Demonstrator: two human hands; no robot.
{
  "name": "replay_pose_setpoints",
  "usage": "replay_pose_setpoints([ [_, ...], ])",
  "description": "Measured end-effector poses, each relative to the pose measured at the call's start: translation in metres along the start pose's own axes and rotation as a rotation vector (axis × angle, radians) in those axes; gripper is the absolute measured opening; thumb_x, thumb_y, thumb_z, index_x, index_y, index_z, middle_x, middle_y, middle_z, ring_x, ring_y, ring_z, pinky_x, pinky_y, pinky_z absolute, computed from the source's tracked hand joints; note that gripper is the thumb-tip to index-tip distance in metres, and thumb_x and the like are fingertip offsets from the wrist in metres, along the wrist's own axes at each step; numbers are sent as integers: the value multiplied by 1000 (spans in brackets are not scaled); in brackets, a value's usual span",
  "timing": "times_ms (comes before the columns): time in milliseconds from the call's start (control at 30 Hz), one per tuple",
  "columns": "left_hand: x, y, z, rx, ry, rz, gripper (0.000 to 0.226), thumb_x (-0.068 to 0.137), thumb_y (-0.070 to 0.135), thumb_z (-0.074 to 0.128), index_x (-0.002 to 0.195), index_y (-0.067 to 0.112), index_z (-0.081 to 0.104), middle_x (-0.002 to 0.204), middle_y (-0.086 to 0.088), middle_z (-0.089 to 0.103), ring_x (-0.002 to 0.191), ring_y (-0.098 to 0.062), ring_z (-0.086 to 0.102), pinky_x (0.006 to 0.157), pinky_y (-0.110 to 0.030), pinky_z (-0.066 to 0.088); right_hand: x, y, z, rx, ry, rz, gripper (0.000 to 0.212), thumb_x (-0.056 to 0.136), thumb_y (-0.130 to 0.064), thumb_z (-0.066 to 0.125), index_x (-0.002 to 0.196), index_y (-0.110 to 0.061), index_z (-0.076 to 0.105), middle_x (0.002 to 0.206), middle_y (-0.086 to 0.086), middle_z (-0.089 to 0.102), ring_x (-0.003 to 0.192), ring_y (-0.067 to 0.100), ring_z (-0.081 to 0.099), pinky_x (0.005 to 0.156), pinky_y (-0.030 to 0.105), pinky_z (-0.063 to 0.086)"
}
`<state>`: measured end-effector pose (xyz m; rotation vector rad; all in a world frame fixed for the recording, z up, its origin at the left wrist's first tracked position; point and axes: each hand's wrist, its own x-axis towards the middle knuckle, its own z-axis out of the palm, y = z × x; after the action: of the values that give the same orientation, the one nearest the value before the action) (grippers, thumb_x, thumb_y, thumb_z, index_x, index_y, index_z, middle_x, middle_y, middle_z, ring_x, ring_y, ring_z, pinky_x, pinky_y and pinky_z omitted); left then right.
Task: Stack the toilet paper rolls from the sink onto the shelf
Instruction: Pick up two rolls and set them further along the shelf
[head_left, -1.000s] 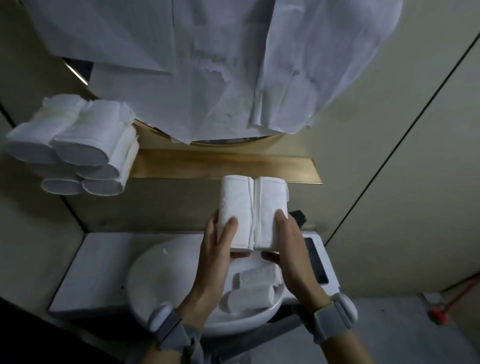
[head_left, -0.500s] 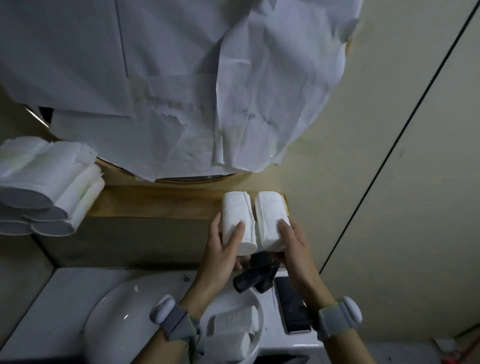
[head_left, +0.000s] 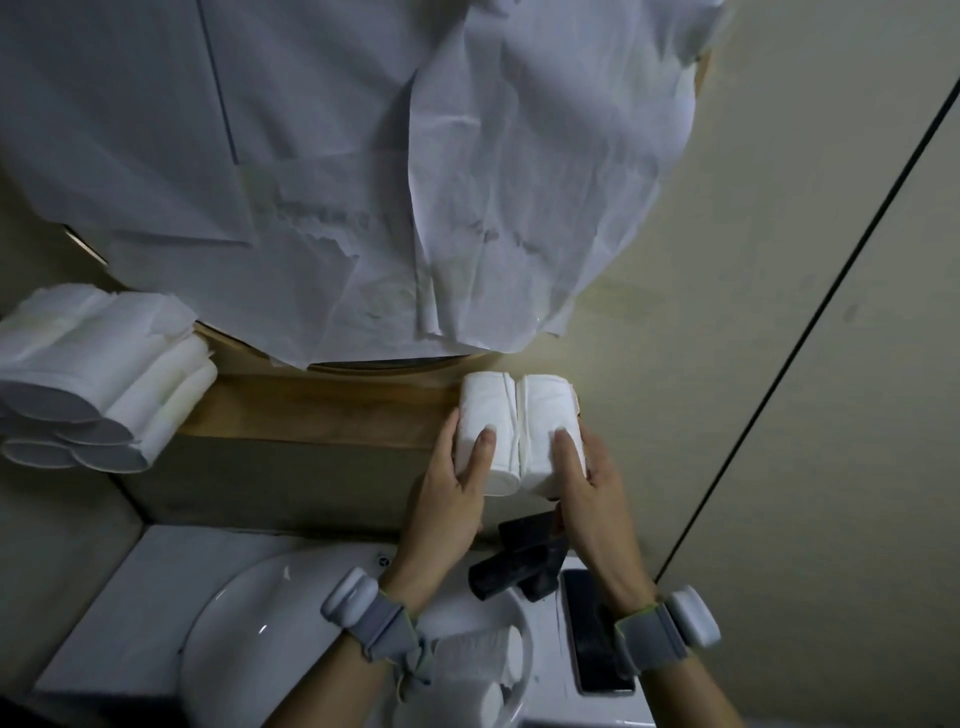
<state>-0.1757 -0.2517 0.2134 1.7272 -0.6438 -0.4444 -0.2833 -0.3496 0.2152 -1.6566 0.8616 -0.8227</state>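
Note:
Two white toilet paper rolls lie side by side at the right end of the wooden shelf (head_left: 322, 410). My left hand (head_left: 452, 488) grips the left roll (head_left: 485, 415). My right hand (head_left: 592, 488) grips the right roll (head_left: 548, 415). Whether the rolls rest on the shelf or hover just above it is unclear. A pile of several rolls (head_left: 98, 384) lies stacked at the shelf's left end. Two more rolls (head_left: 483, 662) lie in the white sink (head_left: 249, 639) below, partly hidden by my left wrist.
A black faucet (head_left: 519, 564) juts out under my hands. A dark phone (head_left: 592, 634) lies on the counter right of the sink. Crumpled white paper (head_left: 363, 171) covers the round mirror above the shelf. The beige wall closes in on the right.
Both hands have lifted the two rolls from above the sink up to the shelf's right end. The view has tilted up and left with them.

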Motion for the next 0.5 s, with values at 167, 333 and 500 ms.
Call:
replay_pose_setpoints([
  [167, 1, 2, 3, 25, -10, -11, 66, 92, 64, 39, 153, 44, 21, 126, -3, 61, 69, -17, 58, 40, -14, 44, 2, 0, 0, 1, 28, 26, 32, 97, -57, 44, 121, -42, 59, 101, -5, 71, 91, 22, 70, 83, 51, 59],
  [333, 4, 2, -2, 67, -35, -7, 67, 92, 67, 38, 153, 45, 20, 116, -3, 65, 60, -15, 59, 41, -17, 44, -3, -1, 3, -15, 33, 21, 47, 92, -66, 40, 128, -41, 55, 113, -7, 69, 101, 21, 68, 92, 53, 55],
  [500, 3, 5, -2, 113, -54, 4, 69, 91, 70, 33, 153, 45, 17, 111, 2, 65, 54, -13, 59, 45, -20, 47, -4, -3, 2, -17, 28, 20, 44, 92, -66, 40, 124, -41, 55, 107, -9, 69, 97, 22, 67, 91, 56, 55],
])
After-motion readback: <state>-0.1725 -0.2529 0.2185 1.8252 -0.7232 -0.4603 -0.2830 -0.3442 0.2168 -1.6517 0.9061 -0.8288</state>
